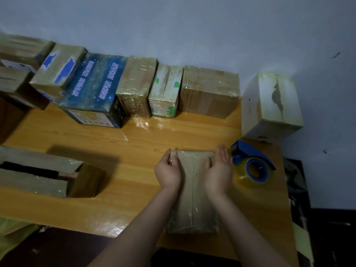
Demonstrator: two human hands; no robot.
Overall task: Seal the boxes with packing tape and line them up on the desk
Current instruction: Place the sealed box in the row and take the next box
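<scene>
A flat brown box [193, 191], taped along its top seam, lies on the wooden desk [123, 157] right in front of me. My left hand [168, 171] holds its far left corner, fingers over the edge and thumb on top. My right hand [218, 171] lies with straight fingers against the far right side of the box, thumb on its top. A blue tape dispenser [250, 162] with a clear roll rests just right of that hand. Several taped boxes [165, 91] stand in a row along the wall.
A dark blue printed box [96, 89] stands in the row. A white taped box [271, 106] sits at the desk's far right corner. At the left lies a long box [46, 172] with its top flaps apart. More boxes [17, 60] are stacked far left.
</scene>
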